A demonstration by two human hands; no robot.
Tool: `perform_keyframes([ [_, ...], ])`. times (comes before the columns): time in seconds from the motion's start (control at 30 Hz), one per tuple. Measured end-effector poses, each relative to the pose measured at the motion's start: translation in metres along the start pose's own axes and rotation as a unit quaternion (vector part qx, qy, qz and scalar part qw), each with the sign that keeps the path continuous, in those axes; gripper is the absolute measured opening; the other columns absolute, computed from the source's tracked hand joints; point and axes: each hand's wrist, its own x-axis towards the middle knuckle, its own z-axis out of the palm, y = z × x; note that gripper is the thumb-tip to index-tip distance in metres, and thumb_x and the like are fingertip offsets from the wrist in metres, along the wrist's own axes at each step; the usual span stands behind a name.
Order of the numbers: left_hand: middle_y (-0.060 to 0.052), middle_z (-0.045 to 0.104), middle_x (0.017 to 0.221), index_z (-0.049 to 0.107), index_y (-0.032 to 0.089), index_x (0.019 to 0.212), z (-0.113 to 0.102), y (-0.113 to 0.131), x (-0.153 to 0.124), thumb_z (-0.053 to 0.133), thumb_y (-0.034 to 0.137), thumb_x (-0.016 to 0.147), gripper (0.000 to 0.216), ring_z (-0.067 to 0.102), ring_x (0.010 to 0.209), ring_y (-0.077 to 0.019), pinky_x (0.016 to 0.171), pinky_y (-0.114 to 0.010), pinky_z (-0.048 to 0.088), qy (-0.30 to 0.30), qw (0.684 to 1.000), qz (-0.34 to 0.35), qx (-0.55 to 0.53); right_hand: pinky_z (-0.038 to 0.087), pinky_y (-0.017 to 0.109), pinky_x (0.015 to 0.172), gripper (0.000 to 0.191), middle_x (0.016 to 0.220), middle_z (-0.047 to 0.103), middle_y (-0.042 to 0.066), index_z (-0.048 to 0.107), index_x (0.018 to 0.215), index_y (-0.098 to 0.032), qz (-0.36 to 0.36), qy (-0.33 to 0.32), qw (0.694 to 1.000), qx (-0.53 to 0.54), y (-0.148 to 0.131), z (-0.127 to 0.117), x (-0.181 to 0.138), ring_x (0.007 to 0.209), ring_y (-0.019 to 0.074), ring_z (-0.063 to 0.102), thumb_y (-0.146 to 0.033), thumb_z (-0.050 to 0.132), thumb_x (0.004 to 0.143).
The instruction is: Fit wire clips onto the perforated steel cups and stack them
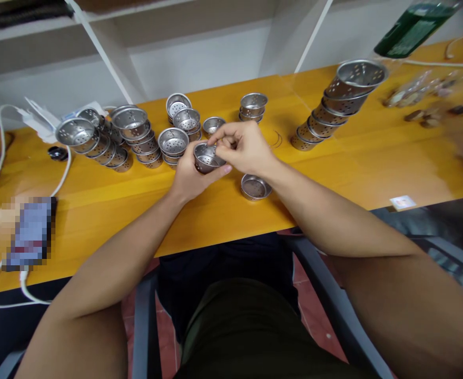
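**Metal cup [206, 158] steadied by left hand [190, 176], right hand [247, 148] at rim**

Cup is wrapped by left fingers and thumb, mouth up, presumably so the inside can be reached. Right fingertips are pinched narrow at its rim; whether anything is gripped between them can't be told. Nested stacks [140, 138], left of the cup, are set mouth up, probably to save room. Same for the tall leaning stack [326, 118], placed well right of it. Lone cup [255, 188] is parked on the table [219, 221], just right of the held one and nearer the front edge, likely for easy reach.
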Motion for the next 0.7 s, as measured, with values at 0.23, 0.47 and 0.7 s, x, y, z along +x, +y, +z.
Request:
perform_keyframes([
  [0.23,-0.007,0.09,0.119,0.08,0.024,0.137,-0.001,0.008,0.003,0.108,0.089,0.094,0.083,0.088,0.102,-0.025,0.09,-0.039,0.075,-0.005,0.996,-0.043,-0.084,0.047,0.027,0.06,0.027,0.077,0.07,-0.003,0.086,0.113,-0.018,-0.012,-0.129,0.979,0.16,0.001,-0.025,0.007,0.063,0.012,0.056,-0.044,0.093,0.118],
  [0.47,-0.01,0.09,0.131,0.076,0.025,0.147,-0.008,-0.004,0.004,0.11,0.09,0.092,0.092,0.09,0.108,-0.027,0.099,-0.044,0.077,-0.065,0.992,-0.039,-0.099,0.05,0.021,0.059,0.054,0.082,0.08,-0.002,0.084,0.112,-0.018,-0.001,-0.237,0.943,0.234,0.003,-0.047,0.01,0.063,0.0095,0.065,-0.062,0.115,0.106],
  [0.7,-0.013,0.089,0.147,0.071,0.026,0.159,-0.011,-0.013,0.004,0.105,0.084,0.101,0.089,0.092,0.128,-0.0314,0.115,-0.048,0.077,-0.056,0.997,0.03,-0.038,0.054,0.024,0.063,0.051,0.084,0.081,-0.001,0.084,0.107,-0.019,0.016,-0.197,0.952,0.234,0.0,-0.037,0.008,0.068,0.0122,0.068,-0.055,0.119,0.099],
])
